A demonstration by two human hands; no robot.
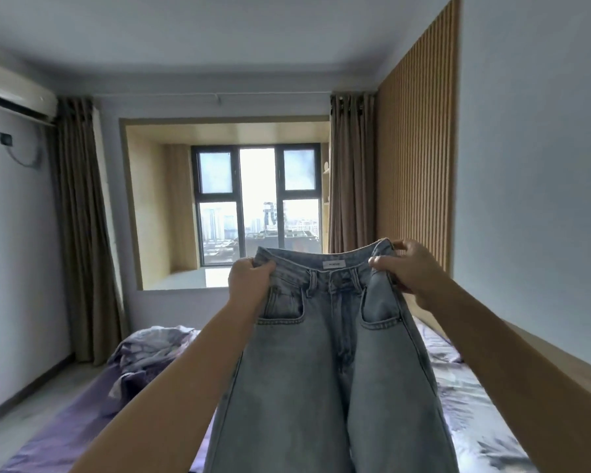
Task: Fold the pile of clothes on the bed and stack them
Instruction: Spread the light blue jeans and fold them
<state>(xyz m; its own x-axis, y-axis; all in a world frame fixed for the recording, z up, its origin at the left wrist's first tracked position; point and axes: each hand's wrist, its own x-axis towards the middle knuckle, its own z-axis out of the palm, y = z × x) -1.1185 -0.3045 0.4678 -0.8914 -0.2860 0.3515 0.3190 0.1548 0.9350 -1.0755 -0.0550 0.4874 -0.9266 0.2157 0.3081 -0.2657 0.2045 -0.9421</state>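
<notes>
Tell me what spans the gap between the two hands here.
In the head view, the jeans' waistband with its white label stretches between the left hand and right hand; both grip it.

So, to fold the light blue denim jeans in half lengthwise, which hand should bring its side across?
Probably the right hand: it pinches its end of the waistband of the light blue denim jeans higher, already turned inward. The left hand grips the other end lower.
</notes>
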